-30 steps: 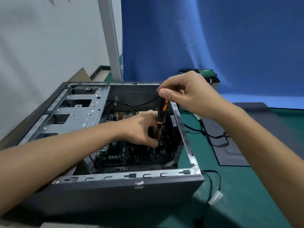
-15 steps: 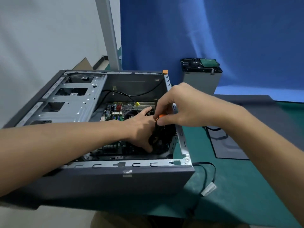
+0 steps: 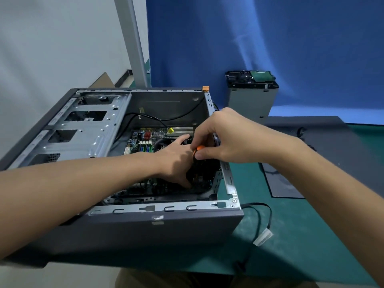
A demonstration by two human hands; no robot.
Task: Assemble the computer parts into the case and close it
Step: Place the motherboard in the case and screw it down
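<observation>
No writing can be read anywhere. The white tag on the black cable at the near right is blurred to a blank strip. The small sticker on the near wall of the case shows no legible marks. The green label on the drive at the far right and the printing on the motherboard are too small to make out.

Head-worn view, forward and down, close above the open case.
</observation>
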